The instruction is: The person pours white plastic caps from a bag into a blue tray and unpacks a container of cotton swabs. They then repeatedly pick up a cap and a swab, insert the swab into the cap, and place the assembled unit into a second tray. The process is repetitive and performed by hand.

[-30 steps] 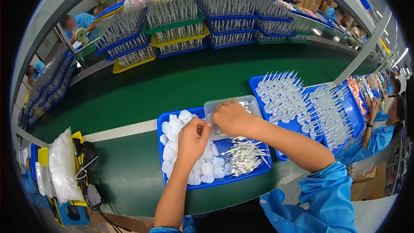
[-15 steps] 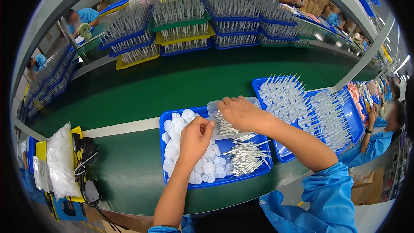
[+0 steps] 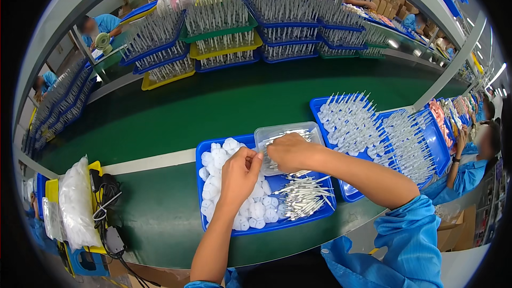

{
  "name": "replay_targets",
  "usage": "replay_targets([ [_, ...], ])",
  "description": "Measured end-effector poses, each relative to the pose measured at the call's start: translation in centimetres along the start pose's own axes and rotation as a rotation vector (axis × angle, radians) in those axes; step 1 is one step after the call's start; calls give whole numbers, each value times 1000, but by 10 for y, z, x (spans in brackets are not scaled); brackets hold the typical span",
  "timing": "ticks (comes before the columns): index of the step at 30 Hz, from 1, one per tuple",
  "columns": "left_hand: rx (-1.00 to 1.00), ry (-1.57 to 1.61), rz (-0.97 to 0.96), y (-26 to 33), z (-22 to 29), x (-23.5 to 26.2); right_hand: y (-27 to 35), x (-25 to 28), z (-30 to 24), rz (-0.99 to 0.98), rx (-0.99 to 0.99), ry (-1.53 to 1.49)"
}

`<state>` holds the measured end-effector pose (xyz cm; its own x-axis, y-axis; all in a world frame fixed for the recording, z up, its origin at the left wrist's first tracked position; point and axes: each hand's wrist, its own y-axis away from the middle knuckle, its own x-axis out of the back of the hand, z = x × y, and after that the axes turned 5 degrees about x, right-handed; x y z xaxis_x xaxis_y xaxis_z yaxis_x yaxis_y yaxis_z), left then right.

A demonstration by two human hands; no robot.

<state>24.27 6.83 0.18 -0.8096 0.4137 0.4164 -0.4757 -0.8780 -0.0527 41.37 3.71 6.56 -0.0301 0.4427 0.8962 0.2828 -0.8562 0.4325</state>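
My left hand (image 3: 241,172) is above the blue tray (image 3: 198,202), its thumb and fingers closed in a pinch; what they hold, if anything, is hidden. Under and around it are white rounded, lobed pieces (image 3: 257,210) heaped in the tray. My right hand (image 3: 292,153) has its fingers curled together over a clear plastic box (image 3: 319,133) of thin white sticks. Its fingertips come close to my left fingers, and whatever is in them cannot be made out. A loose pile of white sticks (image 3: 304,197) lies in the tray's right part, below the box.
To the right stand blue trays (image 3: 349,191) with upright sticks in white pieces. Stacked trays (image 3: 224,48) of such sticks line the green belt's far side. On the left are a plastic bag (image 3: 74,202) and black cables (image 3: 108,192). A co-worker (image 3: 463,173) sits at right.
My right hand has drawn down and slightly left, its spread fingers curling together beside my left hand, uncovering more of the sticks in the clear box. The left hand stays nearly in place.
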Motion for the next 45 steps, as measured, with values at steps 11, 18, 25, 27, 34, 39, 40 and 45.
replay_targets([
  [11,-48,9,8,1,3,-2,39,20,23,250,-4,-290],
  [18,-19,-127,-15,-6,12,-5,105,-60,-14,502,127,-367],
  [25,-72,-236,55,-17,26,0,124,-38,5,946,-4,-176],
  [27,-117,-206,94,-21,33,-1,111,-32,36,1026,-95,-118],
  [34,-262,-119,114,-33,72,1,98,-20,77,530,-17,-750],
  [39,-43,595,64,-19,76,11,116,-32,61,736,-207,-1024],
  [40,30,737,-17,-11,68,10,120,-37,57,816,-191,-1146],
  [45,97,772,-372,25,57,-39,107,-60,34,1023,-141,-1345],
])
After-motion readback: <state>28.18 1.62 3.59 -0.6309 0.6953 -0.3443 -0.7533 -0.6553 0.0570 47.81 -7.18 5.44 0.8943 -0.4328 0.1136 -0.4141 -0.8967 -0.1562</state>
